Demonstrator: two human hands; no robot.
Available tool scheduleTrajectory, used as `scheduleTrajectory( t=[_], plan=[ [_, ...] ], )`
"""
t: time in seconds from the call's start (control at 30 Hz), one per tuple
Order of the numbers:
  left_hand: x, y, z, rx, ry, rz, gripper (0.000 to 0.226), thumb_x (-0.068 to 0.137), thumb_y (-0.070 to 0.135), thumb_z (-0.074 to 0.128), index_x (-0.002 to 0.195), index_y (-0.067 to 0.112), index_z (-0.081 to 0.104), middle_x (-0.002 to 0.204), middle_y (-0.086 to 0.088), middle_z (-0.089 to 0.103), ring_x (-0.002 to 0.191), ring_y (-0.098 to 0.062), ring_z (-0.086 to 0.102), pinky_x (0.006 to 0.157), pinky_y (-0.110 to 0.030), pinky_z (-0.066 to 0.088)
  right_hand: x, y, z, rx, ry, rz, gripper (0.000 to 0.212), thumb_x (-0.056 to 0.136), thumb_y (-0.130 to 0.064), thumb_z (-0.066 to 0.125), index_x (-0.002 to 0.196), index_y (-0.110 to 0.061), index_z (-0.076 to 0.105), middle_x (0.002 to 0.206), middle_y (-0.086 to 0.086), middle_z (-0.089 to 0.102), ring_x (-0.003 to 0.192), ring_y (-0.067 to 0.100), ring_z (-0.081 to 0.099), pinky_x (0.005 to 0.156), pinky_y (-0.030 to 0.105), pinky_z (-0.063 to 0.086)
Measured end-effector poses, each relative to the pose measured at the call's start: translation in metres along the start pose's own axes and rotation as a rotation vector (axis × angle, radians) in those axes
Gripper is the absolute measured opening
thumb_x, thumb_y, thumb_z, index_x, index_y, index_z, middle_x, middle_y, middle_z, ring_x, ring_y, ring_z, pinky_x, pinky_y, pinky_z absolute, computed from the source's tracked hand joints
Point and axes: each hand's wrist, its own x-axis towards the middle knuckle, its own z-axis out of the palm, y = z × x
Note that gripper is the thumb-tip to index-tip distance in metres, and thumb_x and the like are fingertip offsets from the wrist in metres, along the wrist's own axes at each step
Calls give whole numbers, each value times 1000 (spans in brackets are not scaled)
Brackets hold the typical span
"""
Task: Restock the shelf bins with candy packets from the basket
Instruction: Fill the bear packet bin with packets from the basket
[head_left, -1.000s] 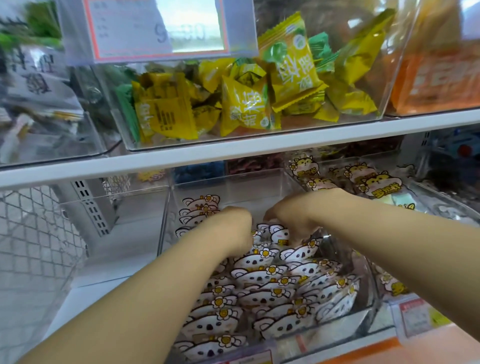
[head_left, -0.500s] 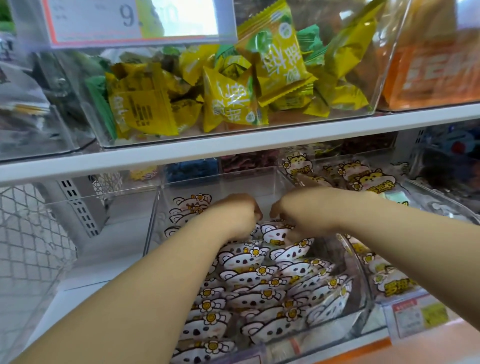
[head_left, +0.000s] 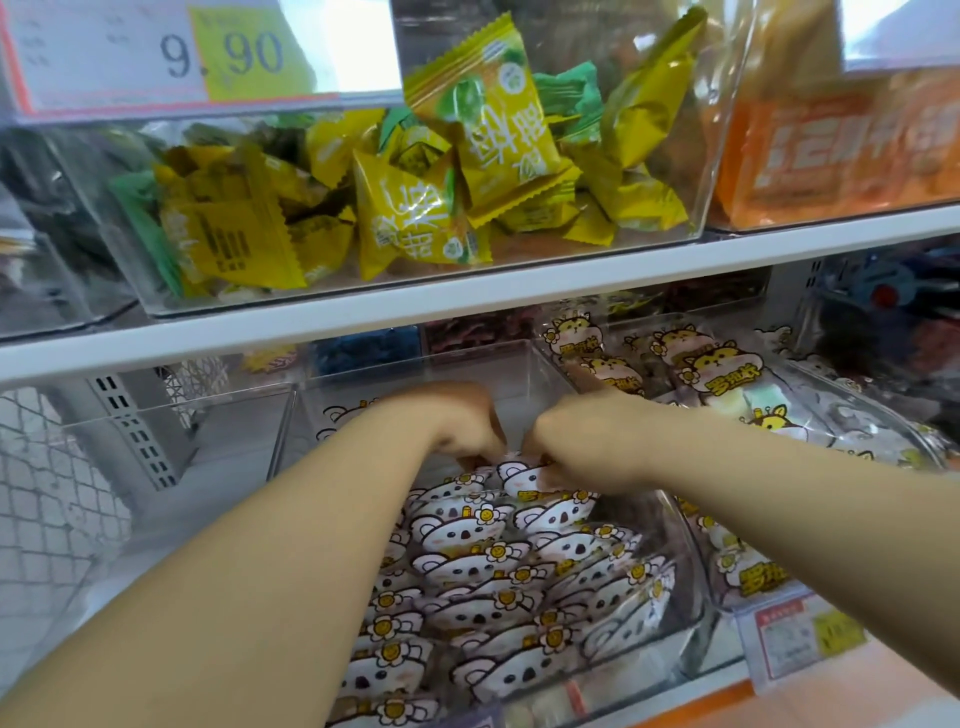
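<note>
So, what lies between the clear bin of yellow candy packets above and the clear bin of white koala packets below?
The front edge of a white shelf board runs between them, as the head view shows.

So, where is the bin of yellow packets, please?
In the head view, the yellow-packet bin sits centre on the upper shelf, above the koala packets.

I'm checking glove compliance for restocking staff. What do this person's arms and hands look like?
The left forearm and right forearm are bare, with no sleeve in view. The left hand and right hand wear no gloves; no watch, bracelet or ring shows on the wrists or the backs of the hands.
</note>
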Motion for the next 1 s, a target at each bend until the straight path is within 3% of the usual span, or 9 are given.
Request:
scheduleTrajectory(
  t=[0.07, 0.2, 0.33, 0.5, 0.67, 0.77, 0.8, 0.87, 1.0],
  plan=[
    [1, 1, 2, -53, -2, 3, 28, 97, 19, 65, 119, 4, 70, 116, -12, 72, 99, -24, 71, 94, -33, 55, 1, -3, 0, -13, 39, 3, 18, 100, -33, 53, 105, -17, 59, 92, 3, 56, 101, 25, 61, 76, 32, 44],
    [4, -1, 5, 37, 59, 3, 24, 99, 19, 60, 117, 9, 71, 110, -10, 73, 102, -26, 69, 90, -37, 54, 0, -6, 4, -53, 122, 16, 6, 100, -21, 53, 94, -22, 51, 82, 0, 46, 94, 27, 63, 69, 31, 41],
    [3, -9, 8, -31, 55, 6, 32, 94, 38, 67, 115, 13, 72, 104, -4, 74, 96, -22, 71, 95, -39, 55, -1, -10, 3, -109, 118, 18, 14, 97, -11, 52, 104, -15, 64, 78, 1, 45, 91, 29, 65, 67, 33, 44],
    [2, -8, 10, -61, 70, 12, 27, 95, 24, 65, 114, 6, 72, 110, -12, 74, 96, -24, 70, 96, -42, 55, -2, -13, 0, -142, 97, -6, 25, 93, 1, 49, 109, -11, 63, 83, 5, 50, 83, 29, 60, 66, 35, 45],
    [-1, -7, 15, 77, 213, 21, 24, 101, 13, 52, 117, 10, 69, 110, -9, 69, 91, -24, 63, 74, -31, 47, 1, -9, -3, -134, 100, -20, 27, 91, 6, 46, 108, -11, 58, 98, 9, 63, 89, 30, 65, 77, 41, 57],
    [-7, -11, 16, 56, 309, 23, 32, 101, 2, 45, 128, 13, 58, 120, -10, 62, 93, -21, 57, 73, -30, 43, 2, -6, -11, -166, 71, -14, 22, 93, 6, 43, 83, -14, 45, 84, 1, 51, 77, 22, 57, 70, 37, 51],
    [-8, -13, 16, 40, 328, 31, 34, 101, 0, 44, 130, 14, 55, 121, -10, 61, 93, -21, 58, 73, -30, 44, 2, -6, -13, -174, 58, -10, 31, 95, 5, 43, 74, -16, 34, 77, -3, 43, 68, 16, 49, 67, 35, 45],
    [-10, -17, 16, 19, 348, 51, 31, 102, 1, 41, 127, 17, 50, 113, -8, 60, 89, -21, 59, 66, -29, 44, 0, -7, -18, -185, 24, -24, 43, 98, 3, 42, 68, -21, 21, 72, -5, 34, 59, 8, 33, 65, 32, 37],
    [-12, -15, 19, 77, 336, 72, 19, 102, 4, 40, 114, 18, 44, 81, 1, 44, 68, -12, 45, 53, -27, 31, -3, -10, -23, -210, 4, -40, 43, 96, 5, 41, 67, -20, 22, 70, -4, 34, 58, 10, 35, 65, 33, 38]
  ],
)
